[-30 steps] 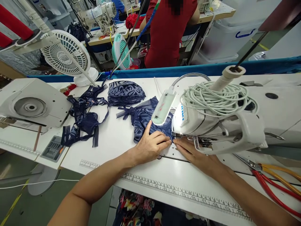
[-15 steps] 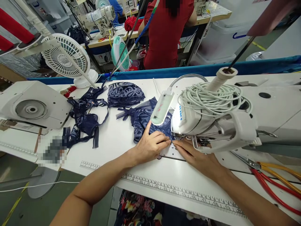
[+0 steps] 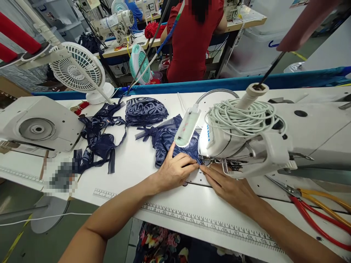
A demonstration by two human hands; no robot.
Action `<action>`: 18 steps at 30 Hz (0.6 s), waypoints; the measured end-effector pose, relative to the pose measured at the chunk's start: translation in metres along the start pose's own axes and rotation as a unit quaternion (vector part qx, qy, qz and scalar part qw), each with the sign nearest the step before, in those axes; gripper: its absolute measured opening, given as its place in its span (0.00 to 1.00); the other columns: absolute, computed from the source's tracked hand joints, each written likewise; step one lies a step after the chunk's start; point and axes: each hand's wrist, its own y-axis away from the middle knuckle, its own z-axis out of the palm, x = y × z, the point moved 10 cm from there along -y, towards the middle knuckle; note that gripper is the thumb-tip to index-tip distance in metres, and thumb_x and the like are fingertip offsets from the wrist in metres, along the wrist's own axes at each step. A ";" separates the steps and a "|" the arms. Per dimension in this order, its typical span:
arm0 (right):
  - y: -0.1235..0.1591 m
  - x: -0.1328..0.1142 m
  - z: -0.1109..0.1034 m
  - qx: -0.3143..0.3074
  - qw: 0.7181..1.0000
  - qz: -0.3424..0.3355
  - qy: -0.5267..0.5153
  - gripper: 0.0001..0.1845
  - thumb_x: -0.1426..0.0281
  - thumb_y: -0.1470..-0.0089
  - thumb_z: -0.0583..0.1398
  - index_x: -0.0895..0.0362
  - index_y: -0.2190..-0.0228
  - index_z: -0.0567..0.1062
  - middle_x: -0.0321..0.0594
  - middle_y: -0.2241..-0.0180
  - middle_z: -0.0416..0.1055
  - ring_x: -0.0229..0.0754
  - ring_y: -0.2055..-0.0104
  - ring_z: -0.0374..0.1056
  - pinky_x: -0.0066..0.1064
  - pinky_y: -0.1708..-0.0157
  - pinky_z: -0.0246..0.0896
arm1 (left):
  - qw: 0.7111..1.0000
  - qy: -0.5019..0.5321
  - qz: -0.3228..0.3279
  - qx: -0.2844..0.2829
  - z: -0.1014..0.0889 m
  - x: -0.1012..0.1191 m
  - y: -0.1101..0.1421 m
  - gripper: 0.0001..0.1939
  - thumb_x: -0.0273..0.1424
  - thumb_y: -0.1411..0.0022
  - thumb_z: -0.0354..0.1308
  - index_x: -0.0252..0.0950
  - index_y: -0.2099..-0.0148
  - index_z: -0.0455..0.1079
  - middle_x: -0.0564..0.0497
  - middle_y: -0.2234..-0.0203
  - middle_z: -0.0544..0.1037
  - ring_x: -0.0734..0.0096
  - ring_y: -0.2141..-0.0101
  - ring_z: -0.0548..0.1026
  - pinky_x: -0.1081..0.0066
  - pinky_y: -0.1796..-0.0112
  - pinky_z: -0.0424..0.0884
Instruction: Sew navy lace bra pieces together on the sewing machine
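The navy lace piece (image 3: 163,146) — swirl-patterned, rumpled, sheer fabric bunched at its left — lies on the white table (image 3: 134,155), running up to the sewing machine (image 3: 219,140). Left hand (image 3: 177,171) and right hand (image 3: 229,186) nearly meet at its near corner; whether either pinches it, I cannot tell.

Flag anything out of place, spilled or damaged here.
Loose pale cord lies heaped atop the sewing machine, a seemingly untidy spot for it. The navy fabric by the left hand and right hand shows no visible damage or spill.
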 end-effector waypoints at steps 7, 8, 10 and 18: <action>-0.007 -0.007 -0.012 0.028 0.999 -0.023 0.004 0.24 0.80 0.42 0.56 0.52 0.46 0.74 0.39 0.57 0.79 0.37 0.67 0.74 0.25 0.74 0.66 | 1.000 -0.009 0.008 -0.008 0.003 0.001 0.001 0.17 0.20 0.36 0.51 0.37 0.48 0.71 0.49 0.56 0.79 0.68 0.53 0.75 0.36 0.37 0.31; -0.007 -0.008 -0.011 0.025 0.999 -0.024 0.009 0.24 0.80 0.42 0.55 0.52 0.47 0.75 0.39 0.56 0.79 0.37 0.66 0.75 0.26 0.73 0.67 | 1.000 -0.008 0.008 -0.004 0.003 0.001 0.001 0.17 0.20 0.36 0.51 0.37 0.48 0.71 0.49 0.56 0.79 0.68 0.53 0.75 0.36 0.37 0.31; -0.007 -0.010 -0.011 0.025 0.999 -0.029 0.029 0.23 0.82 0.42 0.55 0.52 0.50 0.76 0.38 0.55 0.78 0.37 0.65 0.74 0.26 0.72 0.67 | 1.000 -0.006 0.010 0.006 0.003 0.001 0.002 0.16 0.21 0.36 0.51 0.36 0.48 0.71 0.49 0.56 0.79 0.68 0.53 0.75 0.36 0.37 0.31; -0.006 0.001 -0.012 0.018 1.000 0.007 0.022 0.17 0.78 0.41 0.55 0.52 0.58 0.79 0.37 0.60 0.80 0.36 0.70 0.70 0.27 0.73 0.61 | 1.000 0.000 0.025 0.018 0.001 0.002 0.002 0.17 0.20 0.36 0.49 0.35 0.47 0.70 0.49 0.56 0.80 0.68 0.53 0.74 0.39 0.36 0.32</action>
